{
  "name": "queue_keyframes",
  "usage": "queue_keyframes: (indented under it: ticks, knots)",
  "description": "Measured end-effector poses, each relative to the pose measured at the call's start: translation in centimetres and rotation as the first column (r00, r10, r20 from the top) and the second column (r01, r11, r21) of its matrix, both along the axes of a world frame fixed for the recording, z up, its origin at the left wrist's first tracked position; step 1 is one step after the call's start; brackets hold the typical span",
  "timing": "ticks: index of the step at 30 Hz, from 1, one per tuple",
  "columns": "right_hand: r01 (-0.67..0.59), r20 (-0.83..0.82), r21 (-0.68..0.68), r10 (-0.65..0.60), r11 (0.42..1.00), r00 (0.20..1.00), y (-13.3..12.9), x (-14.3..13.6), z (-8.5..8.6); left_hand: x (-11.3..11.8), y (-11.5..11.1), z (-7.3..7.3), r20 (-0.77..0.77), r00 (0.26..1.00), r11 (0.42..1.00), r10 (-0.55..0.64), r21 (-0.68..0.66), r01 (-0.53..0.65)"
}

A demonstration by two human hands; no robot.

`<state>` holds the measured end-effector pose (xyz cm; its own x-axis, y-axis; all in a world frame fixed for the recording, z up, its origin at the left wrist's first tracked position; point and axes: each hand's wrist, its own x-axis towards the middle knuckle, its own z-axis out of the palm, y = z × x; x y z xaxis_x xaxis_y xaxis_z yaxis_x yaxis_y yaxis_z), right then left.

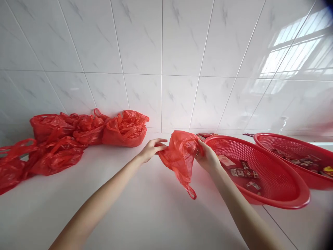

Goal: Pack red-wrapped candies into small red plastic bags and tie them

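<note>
Head view shows a thin red bag up in the air over the worktop, right between two hands. Its left side is pinched in the fingers of the left hand. The right hand has hold of the other side near the top, and some of its fingers go out of sight by the bag. One loop hangs down at the bottom. The bag is all crumpled, and I think there is little or nothing in it, so this one does not look done to me.

Just beside the right arm sits a big red basket with holes in its side. A few small packets lie loose at the bottom, not in any bag. Past it is another red basket, with more little packs and something yellow. So plenty is left in the baskets.

Over on the left, a bunch of red bags sits near the wall. They look puffy, so I guess those are done, but I cannot tell what is inside. Bright window light shines on the tiles.
</note>
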<state>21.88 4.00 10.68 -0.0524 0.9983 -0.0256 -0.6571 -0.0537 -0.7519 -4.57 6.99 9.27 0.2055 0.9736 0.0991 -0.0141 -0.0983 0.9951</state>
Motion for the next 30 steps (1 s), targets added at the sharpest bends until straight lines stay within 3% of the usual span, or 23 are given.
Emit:
queue_keyframes:
  ticks: [5,8,12,16,20,24,26,30]
  knots:
    - [0.067,-0.035,0.136,-0.063,0.988,0.997,-3.1,1.7,-1.6,-2.3,-0.3,-1.8,0.207,0.958,0.98,0.198,-0.025,-0.197]
    - [-0.054,0.184,0.225,0.012,0.973,0.983,-5.0,1.8,-2.5,-3.5,-0.3,-2.1,0.258,0.938,0.972,0.233,-0.029,-0.234]
    - [-0.258,0.502,0.162,0.146,0.953,0.853,-6.5,2.4,-2.9,-4.0,-0.6,-2.0,0.256,0.953,0.987,0.163,-0.059,-0.152]
    - [-0.413,0.518,0.054,0.329,0.909,0.79,-5.6,2.3,-3.1,-3.6,-1.0,-2.4,0.223,0.974,0.995,0.037,-0.097,-0.015]
    - [-0.355,0.536,-0.08,0.34,0.931,0.773,-3.8,0.2,-4.3,-2.4,-1.2,-3.3,0.188,0.978,0.985,-0.089,-0.129,0.114]
    - [-0.407,0.488,-0.009,0.359,0.913,0.795,-2.7,-1.7,-5.8,-2.0,-1.6,-4.3,0.15,0.974,0.969,-0.17,-0.155,0.193]
    - [-0.34,0.45,0.027,0.293,0.94,0.844,-2.4,-1.9,-6.5,-2.7,-1.7,-4.6,0.095,0.971,0.959,-0.219,-0.164,0.233]
    - [-0.078,0.402,0.081,0.039,0.994,0.915,-1.6,-1.2,-8.0,-5.2,-1.5,-5.1,-0.12,0.957,0.958,-0.263,-0.149,0.245]
